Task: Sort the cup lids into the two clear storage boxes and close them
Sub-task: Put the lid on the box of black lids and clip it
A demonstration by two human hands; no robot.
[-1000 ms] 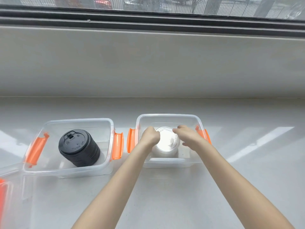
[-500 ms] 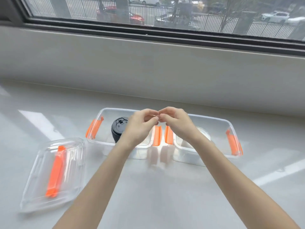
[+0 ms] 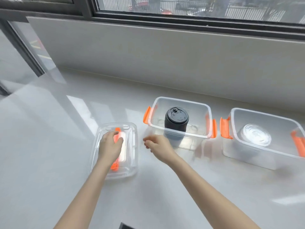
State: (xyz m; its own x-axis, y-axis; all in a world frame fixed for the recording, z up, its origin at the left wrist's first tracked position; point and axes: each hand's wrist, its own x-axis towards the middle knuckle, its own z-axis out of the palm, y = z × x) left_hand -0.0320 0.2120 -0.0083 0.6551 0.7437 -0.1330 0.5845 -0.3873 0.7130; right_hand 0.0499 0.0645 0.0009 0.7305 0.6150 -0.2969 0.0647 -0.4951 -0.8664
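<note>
From the head camera, two clear storage boxes sat open on the pale counter (image 3: 49, 146) below the window (image 3: 198, 7). The left box (image 3: 179, 134) held a stack of black cup lids (image 3: 176, 123), standing upright near its middle; orange latches hung at both of its short ends. The right box (image 3: 244, 147), just beside it with a narrow gap between the facing latches, held a stack of clear lids (image 3: 255, 134), and its far right end ran out of frame. Left of both boxes, apart from them, lay a clear box cover (image 3: 130, 146) with an orange handle (image 3: 116, 134) along its centre. The left hand (image 3: 109, 145) rested on top of this cover, fingers curled over the handle, though whether they had truly closed around it could not be told. The right hand (image 3: 157, 145) hovered loosely half-open and empty between the cover and the left box, touching neither. The counter's back edge met the sill wall just behind the boxes; in front of and left of the cover the surface was bare and roomy.
</note>
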